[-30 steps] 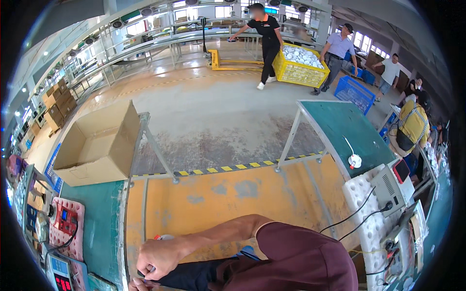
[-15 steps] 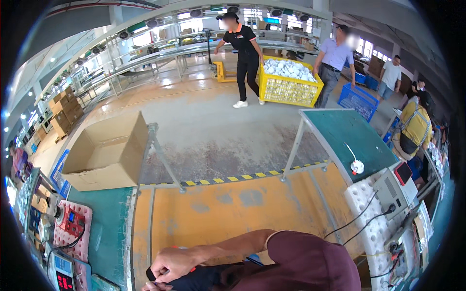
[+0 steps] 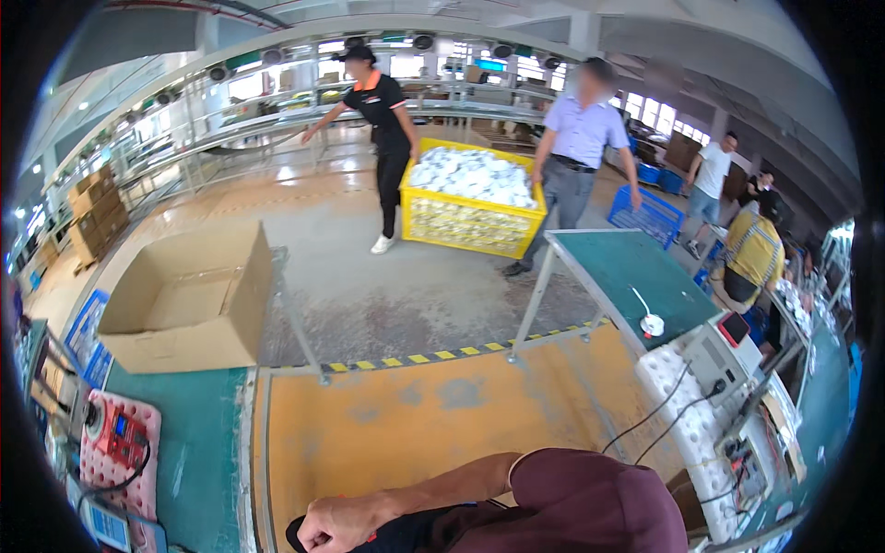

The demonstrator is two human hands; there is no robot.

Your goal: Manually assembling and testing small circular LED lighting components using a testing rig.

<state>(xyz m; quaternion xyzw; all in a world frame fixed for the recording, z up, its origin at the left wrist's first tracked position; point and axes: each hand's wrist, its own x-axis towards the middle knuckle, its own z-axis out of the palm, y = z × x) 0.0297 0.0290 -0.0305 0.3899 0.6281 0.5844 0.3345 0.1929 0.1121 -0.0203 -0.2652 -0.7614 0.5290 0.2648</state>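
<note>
Dark black item (image 3: 406, 533), soft-looking, poss. cloth or bag, at bottom edge of view, low over orange floor. Right hand (image 3: 336, 523) closed in fist on its left end, w/ red bit under fingers. Mostly hidden; exact kind unclear.

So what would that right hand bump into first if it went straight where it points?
The right hand, closed on a black object, points left. Straight on, it would likely cross the green bench and meet the small blue-screened device first, though depth is unclear.
</note>
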